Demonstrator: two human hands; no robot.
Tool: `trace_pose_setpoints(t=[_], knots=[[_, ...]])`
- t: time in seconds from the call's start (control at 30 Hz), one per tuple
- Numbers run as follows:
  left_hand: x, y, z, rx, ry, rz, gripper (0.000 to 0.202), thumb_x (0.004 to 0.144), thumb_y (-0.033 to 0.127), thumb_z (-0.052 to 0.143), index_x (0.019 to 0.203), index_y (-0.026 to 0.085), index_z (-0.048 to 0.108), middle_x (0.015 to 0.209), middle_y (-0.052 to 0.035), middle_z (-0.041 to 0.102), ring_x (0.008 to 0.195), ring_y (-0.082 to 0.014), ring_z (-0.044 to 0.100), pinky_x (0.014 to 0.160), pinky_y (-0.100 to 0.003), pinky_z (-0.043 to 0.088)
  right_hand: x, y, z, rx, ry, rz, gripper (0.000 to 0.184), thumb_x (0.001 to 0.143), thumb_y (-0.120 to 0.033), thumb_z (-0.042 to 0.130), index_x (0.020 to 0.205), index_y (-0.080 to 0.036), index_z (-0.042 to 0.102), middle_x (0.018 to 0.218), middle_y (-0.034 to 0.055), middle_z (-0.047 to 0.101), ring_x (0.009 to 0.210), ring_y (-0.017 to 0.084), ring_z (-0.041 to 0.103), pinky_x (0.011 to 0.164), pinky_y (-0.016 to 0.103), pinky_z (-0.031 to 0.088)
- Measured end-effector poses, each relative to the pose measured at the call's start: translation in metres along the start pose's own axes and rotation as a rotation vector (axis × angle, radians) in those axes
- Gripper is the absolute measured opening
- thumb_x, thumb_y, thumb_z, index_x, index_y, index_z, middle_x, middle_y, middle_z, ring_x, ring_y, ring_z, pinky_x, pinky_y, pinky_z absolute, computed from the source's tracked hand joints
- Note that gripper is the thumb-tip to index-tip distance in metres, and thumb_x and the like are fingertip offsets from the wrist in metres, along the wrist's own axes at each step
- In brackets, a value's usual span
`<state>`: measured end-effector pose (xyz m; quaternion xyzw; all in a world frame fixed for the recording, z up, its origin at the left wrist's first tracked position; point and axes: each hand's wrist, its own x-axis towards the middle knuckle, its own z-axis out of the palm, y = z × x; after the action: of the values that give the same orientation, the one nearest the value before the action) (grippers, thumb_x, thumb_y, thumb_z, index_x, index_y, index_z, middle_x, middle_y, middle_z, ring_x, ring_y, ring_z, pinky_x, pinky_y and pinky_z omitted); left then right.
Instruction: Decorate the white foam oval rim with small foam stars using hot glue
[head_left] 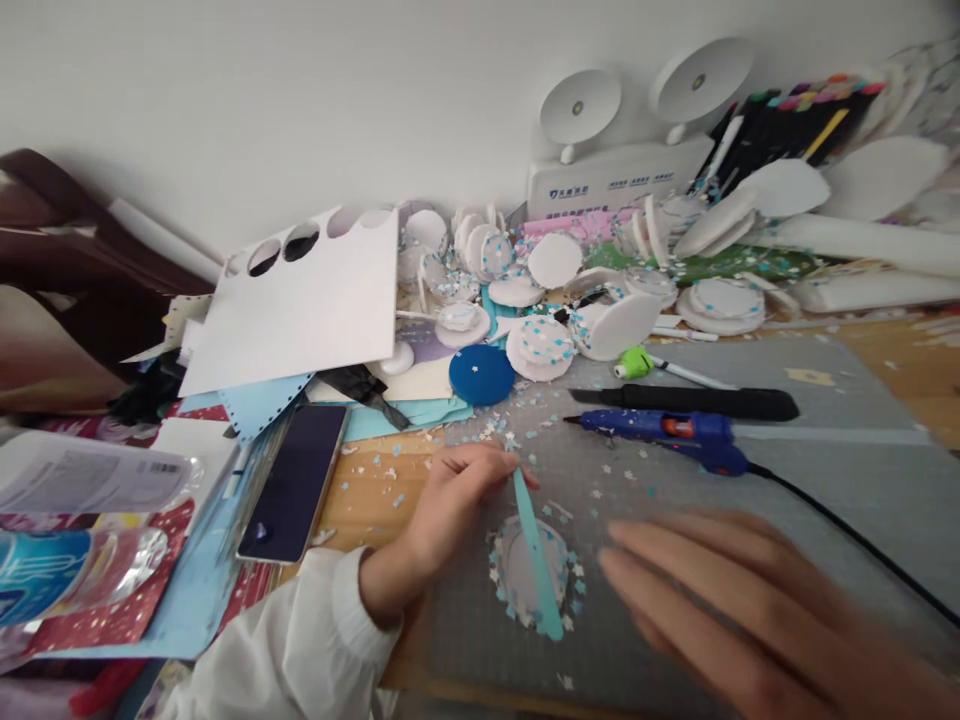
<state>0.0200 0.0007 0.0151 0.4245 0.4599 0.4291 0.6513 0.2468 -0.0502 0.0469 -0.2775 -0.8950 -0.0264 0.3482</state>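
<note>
My left hand (466,505) pinches the upper end of a flat teal strip (535,555) with a rounded lower end. The strip slants down across a round, see-through or greyish piece (514,572) lying on the grey cutting mat (480,655). Small blue and white star-shaped bits ring that piece. To its right, my right hand (750,600) hovers with fingers stretched out, blurred by motion and holding nothing that I can see. A blue hot glue gun (660,427) lies on the mat beyond my hands.
Behind the glue gun lie a black cutter knife (690,402) and a bright green small object (634,362). White foam discs (555,262) crowd the back, near a blue round disc (481,374). A phone (294,485) and plastic bottle (75,570) are left. The glue gun's cord (847,535) runs right.
</note>
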Motion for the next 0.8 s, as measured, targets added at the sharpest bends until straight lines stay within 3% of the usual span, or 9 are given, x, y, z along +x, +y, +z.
trace_pose_setpoints(t=[0.07, 0.17, 0.27, 0.37, 0.47, 0.6, 0.7, 0.8], knots=[[-0.003, 0.001, 0.003, -0.032, -0.005, -0.018, 0.029, 0.079, 0.028, 0.061, 0.055, 0.014, 0.069, 0.049, 0.003, 0.043, 0.051, -0.0084, 0.035, 0.05, -0.023, 0.027, 0.028, 0.0, 0.012, -0.012, -0.012, -0.106, 0.036, 0.095, -0.015, 0.034, 0.108, -0.019, 0.067, 0.104, 0.0056, 0.073, 0.099, 0.021, 0.063, 0.085, 0.034, 0.053], [-0.006, 0.005, 0.006, -0.045, -0.029, -0.011, 0.036, 0.078, 0.028, 0.064, 0.047, 0.014, 0.054, 0.05, 0.0039, 0.038, 0.052, -0.0077, 0.031, 0.051, -0.023, 0.027, 0.048, 0.004, 0.024, -0.051, -0.005, -0.153, 0.04, 0.096, -0.013, 0.03, 0.102, -0.015, 0.069, 0.099, 0.0071, 0.074, 0.093, 0.021, 0.064, 0.081, 0.035, 0.053], [-0.007, 0.005, 0.008, -0.027, -0.046, 0.015, 0.043, 0.078, 0.03, 0.065, 0.046, 0.015, 0.041, 0.053, 0.0046, 0.031, 0.053, -0.0075, 0.026, 0.05, -0.024, 0.024, 0.051, 0.009, 0.032, -0.096, -0.003, -0.203, 0.036, 0.095, -0.013, 0.034, 0.097, -0.014, 0.071, 0.093, 0.0078, 0.074, 0.088, 0.02, 0.065, 0.078, 0.033, 0.054], [-0.007, 0.005, 0.01, 0.018, -0.06, 0.002, 0.044, 0.078, 0.034, 0.064, 0.047, 0.016, 0.039, 0.054, 0.0044, 0.031, 0.055, -0.0081, 0.026, 0.051, -0.024, 0.023, 0.048, 0.014, 0.037, -0.107, -0.001, -0.251, 0.031, 0.093, -0.012, 0.039, 0.094, -0.012, 0.07, 0.091, 0.0099, 0.074, 0.088, 0.021, 0.066, 0.078, 0.033, 0.055], [-0.006, 0.011, 0.012, 0.097, -0.067, -0.048, 0.049, 0.081, 0.042, 0.061, 0.046, 0.016, 0.038, 0.052, 0.0051, 0.027, 0.053, -0.0082, 0.023, 0.05, -0.025, 0.021, 0.04, 0.023, 0.036, -0.038, 0.04, -0.21, 0.031, 0.094, -0.012, 0.037, 0.099, -0.012, 0.067, 0.094, 0.0125, 0.072, 0.094, 0.022, 0.066, 0.08, 0.035, 0.056], [-0.002, 0.024, 0.006, 0.382, -0.11, 0.025, 0.041, 0.088, 0.04, 0.052, 0.059, 0.014, 0.063, 0.054, 0.0027, 0.042, 0.056, -0.0101, 0.038, 0.057, -0.024, 0.031, 0.025, 0.029, 0.031, 0.155, 0.098, 0.08, 0.022, 0.089, -0.009, 0.052, 0.108, -0.017, 0.061, 0.096, 0.0089, 0.072, 0.092, 0.018, 0.068, 0.08, 0.031, 0.058], [0.0, 0.029, -0.003, 0.58, -0.229, 0.141, 0.033, 0.087, 0.034, 0.054, 0.063, 0.013, 0.064, 0.061, -0.0006, 0.051, 0.062, -0.0125, 0.047, 0.061, -0.025, 0.035, 0.015, 0.024, 0.032, 0.249, 0.198, 0.442, 0.025, 0.083, -0.008, 0.063, 0.103, -0.022, 0.062, 0.09, 0.004, 0.073, 0.081, 0.017, 0.07, 0.074, 0.029, 0.059], [0.002, 0.027, -0.011, 0.731, -0.383, 0.251, 0.021, 0.084, 0.028, 0.057, 0.069, 0.014, 0.062, 0.067, -0.0016, 0.054, 0.066, -0.0136, 0.049, 0.063, -0.026, 0.037, 0.01, 0.015, 0.038, 0.386, 0.259, 0.644, 0.015, 0.083, -0.011, 0.063, 0.092, -0.024, 0.062, 0.076, -0.0005, 0.068, 0.065, 0.013, 0.068, 0.062, 0.024, 0.058]])
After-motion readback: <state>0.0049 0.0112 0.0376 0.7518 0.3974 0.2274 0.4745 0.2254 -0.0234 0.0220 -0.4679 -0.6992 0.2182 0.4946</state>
